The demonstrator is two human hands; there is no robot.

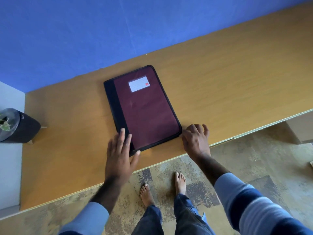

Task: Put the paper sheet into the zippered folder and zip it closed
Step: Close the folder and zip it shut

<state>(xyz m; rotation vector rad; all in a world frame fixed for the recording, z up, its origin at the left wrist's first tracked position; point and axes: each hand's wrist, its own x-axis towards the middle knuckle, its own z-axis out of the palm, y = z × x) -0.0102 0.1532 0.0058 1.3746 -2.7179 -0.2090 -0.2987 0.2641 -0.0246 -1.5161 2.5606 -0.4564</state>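
Blue wall [84,31] is seen behind a wooden table [220,78], at whose far left end a dark plant pot [22,128] is stood. Near the middle, the maroon zippered folder [145,109] is laid flat and closed, its white label [139,83] facing up. Its near left corner is pressed by the left hand [119,156], fingers straight and flat. The right hand [196,139] is held just beside the near right corner with fingers loosely curled; whether anything is pinched there cannot be told.
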